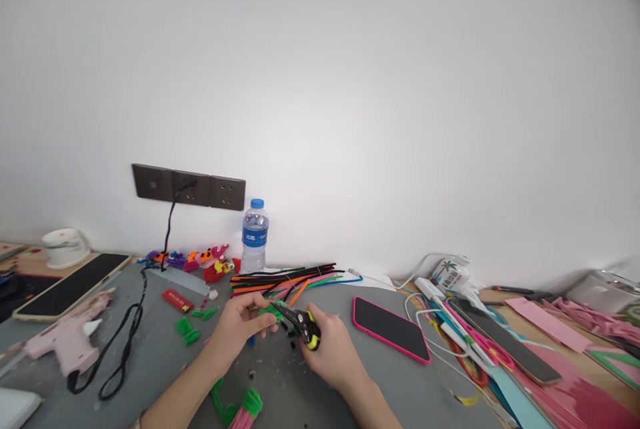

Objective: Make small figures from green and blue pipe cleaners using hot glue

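While the left hand (240,325) pinches a short green pipe cleaner piece (270,312) between thumb and fingers, low over the grey tabletop (150,355), I note the right hand (333,352) closed round the yellow-and-black cutters (303,323), blades meeting the green piece. I judge it light, fuzzy, bendable with a wire core; best gripped close to the cut. Behind lies a bundle of long pipe cleaners (287,279), black, orange, green. Smooth pink-cased phone (391,329) lies to the right; pink glue gun (70,339) far left; clear water bottle (255,235) upright by the wall.
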`<state>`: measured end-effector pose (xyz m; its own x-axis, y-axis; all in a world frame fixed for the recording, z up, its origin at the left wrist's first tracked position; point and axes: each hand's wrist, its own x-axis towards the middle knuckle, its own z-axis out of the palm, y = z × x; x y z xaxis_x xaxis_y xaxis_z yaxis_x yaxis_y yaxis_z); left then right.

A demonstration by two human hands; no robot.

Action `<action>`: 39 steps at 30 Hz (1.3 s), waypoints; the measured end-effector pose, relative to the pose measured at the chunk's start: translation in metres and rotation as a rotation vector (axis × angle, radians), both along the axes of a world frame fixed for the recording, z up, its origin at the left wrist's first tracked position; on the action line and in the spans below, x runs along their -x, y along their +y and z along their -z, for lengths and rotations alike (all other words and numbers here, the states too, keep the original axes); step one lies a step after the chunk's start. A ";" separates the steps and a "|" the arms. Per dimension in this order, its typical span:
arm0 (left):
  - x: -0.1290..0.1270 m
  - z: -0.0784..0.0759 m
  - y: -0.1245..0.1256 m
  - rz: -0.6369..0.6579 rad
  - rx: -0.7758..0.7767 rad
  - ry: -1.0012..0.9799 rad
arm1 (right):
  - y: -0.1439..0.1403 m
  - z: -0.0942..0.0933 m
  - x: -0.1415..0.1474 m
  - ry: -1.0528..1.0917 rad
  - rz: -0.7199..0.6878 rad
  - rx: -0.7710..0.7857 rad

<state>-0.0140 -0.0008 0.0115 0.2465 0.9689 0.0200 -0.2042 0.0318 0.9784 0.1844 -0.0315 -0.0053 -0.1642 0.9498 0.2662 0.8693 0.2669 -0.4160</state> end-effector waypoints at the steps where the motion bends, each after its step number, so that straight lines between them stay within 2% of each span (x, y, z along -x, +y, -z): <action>1: 0.001 0.000 0.001 -0.005 0.000 0.003 | 0.000 0.001 0.000 0.001 -0.003 0.002; 9: 0.003 0.011 0.007 0.099 -0.008 -0.003 | 0.000 0.004 -0.003 0.079 -0.075 -0.075; 17: 0.005 0.007 0.003 0.165 0.091 -0.090 | -0.004 0.003 -0.003 0.108 -0.096 -0.110; 25: 0.008 0.015 0.007 0.150 0.051 -0.088 | -0.002 0.000 0.001 0.061 -0.084 -0.081; 34: 0.010 0.009 0.007 0.173 0.071 -0.070 | -0.002 0.001 0.002 -0.009 -0.050 -0.037; 39: 0.011 0.014 0.010 0.142 0.064 -0.023 | 0.000 0.003 0.001 -0.009 -0.022 -0.068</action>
